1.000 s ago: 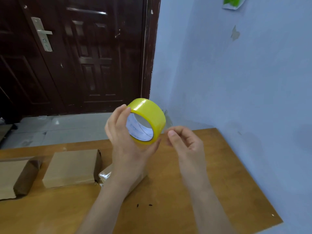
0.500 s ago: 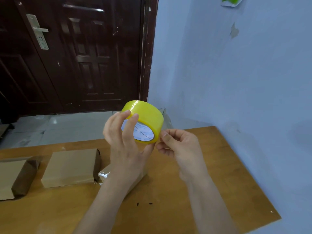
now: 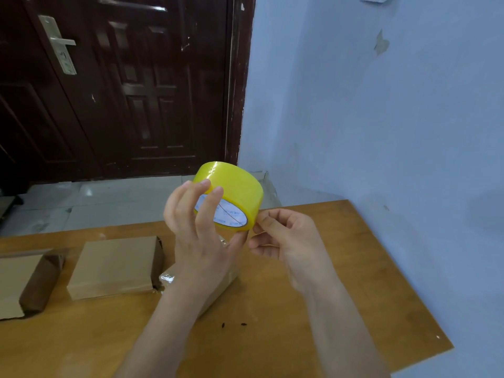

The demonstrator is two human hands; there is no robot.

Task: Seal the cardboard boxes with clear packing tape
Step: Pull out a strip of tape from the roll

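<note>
- The tape roll (image 3: 231, 190) is a wide ring of glossy yellowish translucent tape on a white core with faint blue print; it is held up in the air above the wooden counter (image 3: 341, 268), tilted so its open side faces down and toward the camera.
- The left hand (image 3: 201, 241) has its grip around the roll: fingertips curl over the upper rim and the thumb props the lower edge.
- The right hand (image 3: 286, 236) touches the roll's lower right edge, thumb and forefinger pinched together there; whether a loose tape end sits between them is too fine to tell.
- A closed cardboard box (image 3: 114, 266) lies flat on the counter left of the arms.
- A second box (image 3: 16, 282) at far left is cut off by the frame edge, with a dark brown flap or side showing.
- A third box (image 3: 218, 290) with shiny clear tape at one corner sits under the left forearm, which hides most of it.
- Two small dark specks (image 3: 233, 324) lie on the counter near the wrists; what they are cannot be made out.
</note>
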